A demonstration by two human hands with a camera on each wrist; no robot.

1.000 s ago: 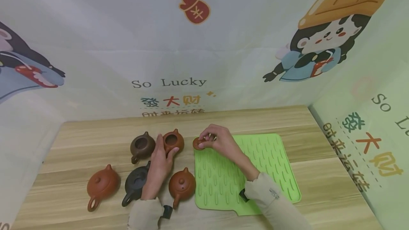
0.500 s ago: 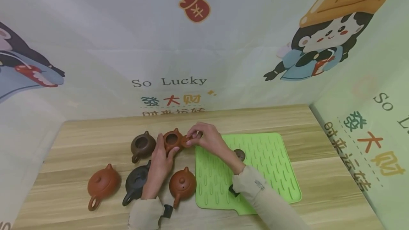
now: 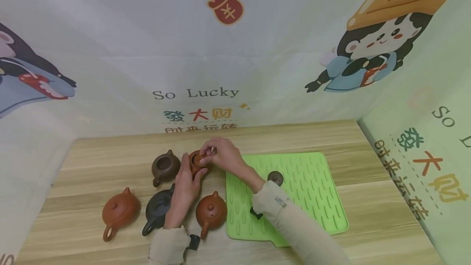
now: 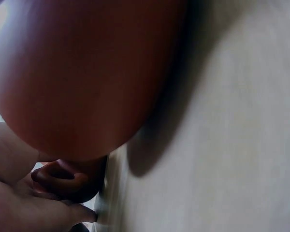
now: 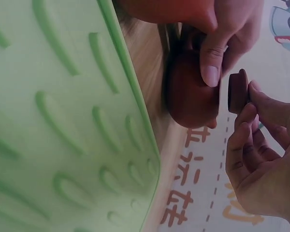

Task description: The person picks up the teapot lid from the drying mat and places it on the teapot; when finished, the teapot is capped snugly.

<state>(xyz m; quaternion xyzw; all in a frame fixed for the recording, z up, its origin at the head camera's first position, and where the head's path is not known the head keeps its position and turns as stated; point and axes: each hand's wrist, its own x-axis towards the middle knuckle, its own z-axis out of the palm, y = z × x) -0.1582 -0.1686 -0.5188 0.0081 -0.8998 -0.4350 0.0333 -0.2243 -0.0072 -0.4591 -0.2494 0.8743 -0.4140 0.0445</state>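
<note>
My left hand (image 3: pixel 184 189) grips a reddish-brown clay teapot (image 5: pixel 191 94) by its sides, thumb near the rim. In the right wrist view the teapot's mouth is uncovered. Just off that mouth is the matching lid (image 5: pixel 238 92), which my right hand (image 3: pixel 223 156) pinches between thumb and fingertips. In the head view the lid overlaps the opening and my fingers hide most of it. Left of the left hand stands a dark brown teapot (image 3: pixel 165 167) with an open top. A large rounded reddish teapot (image 4: pixel 87 82) fills much of the left wrist view.
Nearer the person stand a lidded reddish teapot (image 3: pixel 120 209), a black teapot (image 3: pixel 158 207) partly behind the left hand, and another lidded reddish teapot (image 3: pixel 211 211). To the right lies a green ridged mat (image 3: pixel 305 199), with a small dark brown lid (image 3: pixel 275 178) on it.
My right hand has carried the lid leftward from the mat's far left corner to over the teapot's mouth. The dark brown lid on the mat has come into view. My left hand keeps its grip.
</note>
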